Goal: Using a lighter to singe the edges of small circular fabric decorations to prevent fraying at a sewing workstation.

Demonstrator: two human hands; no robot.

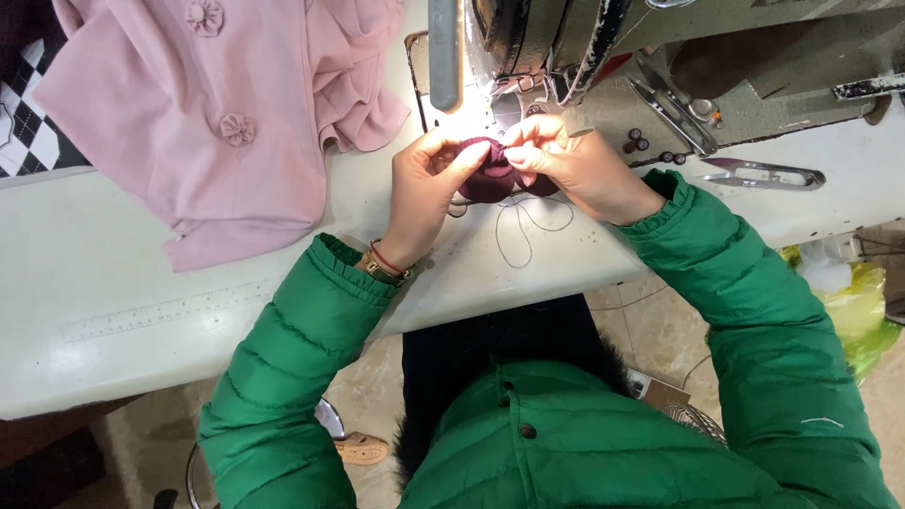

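table (113, 273) under all | cloth piece (485, 174) between left hand (424, 188) and right hand (575, 170), just in front of sewing machine (566, 47) | garment (226, 113) far left | snips (764, 172) right | thread (523, 226) below the hands

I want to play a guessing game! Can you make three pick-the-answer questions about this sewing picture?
1. Where does the pink garment lie?
A. on the white table's left side
B. on the floor
C. over the person's lap

2. What colour are the jacket sleeves?
A. blue
B. green
C. yellow

3. How is the dark red fabric piece held?
A. lying untouched
B. by the left hand only
C. by both hands

Answers: 1 A, it is spread there; 2 B, both are green; 3 C, left hand and right hand pinch it.
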